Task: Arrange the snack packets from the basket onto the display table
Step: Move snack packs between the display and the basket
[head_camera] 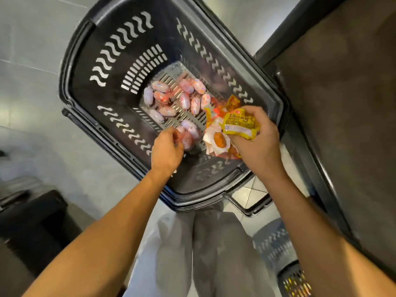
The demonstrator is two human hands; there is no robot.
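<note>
Seen from above: black basket (90,61) with wavy slots in its walls, standing on a pale tiled floor (27,39). Landmark throughout: the basket. On its slatted bottom, a loose scatter of small oval pink-and-white packets (186,91). Against its right inner wall, a heap of orange and yellow packets (227,106). Left hand (167,151) reaching in over the near wall, fingers curled closed around two or three pink packets (190,133). Right hand (257,138) also inside, near the right wall, gripping a bunch: one yellow packet (240,125) on top, white-and-orange packets (216,140) below it, pressed between thumb and fingers. Just right of the basket, the dark desk (342,93), its black edge close to the basket's rim. Below the basket's near edge, grey trousers (192,243). Further right of those, a second, lighter slotted basket (276,245), partly hidden by the right forearm.
</note>
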